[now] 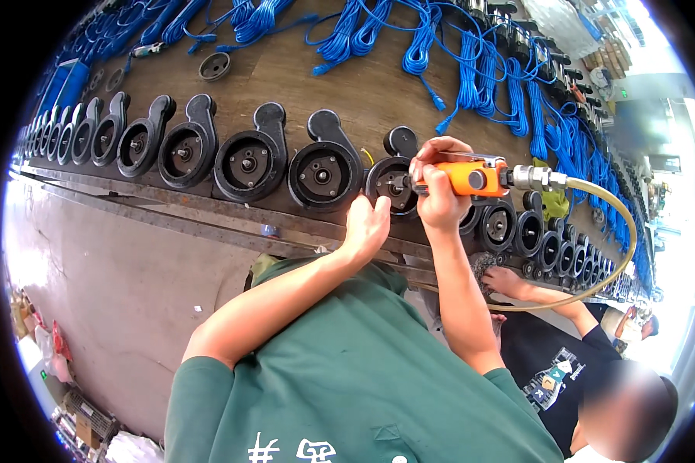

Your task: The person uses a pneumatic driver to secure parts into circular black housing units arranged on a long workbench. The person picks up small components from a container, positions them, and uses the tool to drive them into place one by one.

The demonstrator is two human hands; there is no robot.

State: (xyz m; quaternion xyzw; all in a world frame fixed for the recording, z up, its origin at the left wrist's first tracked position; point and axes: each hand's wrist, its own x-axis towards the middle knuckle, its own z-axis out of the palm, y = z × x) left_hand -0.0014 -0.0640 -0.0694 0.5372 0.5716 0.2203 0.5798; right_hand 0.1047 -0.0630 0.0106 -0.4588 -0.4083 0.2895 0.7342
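Note:
My right hand is wrapped round an orange air-powered driver with a metal fitting and a clear yellowish hose. The tool's nose points left into the open face of a black round housing, where my fingers hide part of it. My left hand is at the near left rim of this same housing, fingers curled and thumb against the rim. Just left stands another black round housing with a metal shaft at its centre.
More black housings line the bench edge on both sides. Bundled blue cables lie across the far side. A loose dark disc rests on the bench top. At right, a co-worker's hand reaches to the bench beside the hose.

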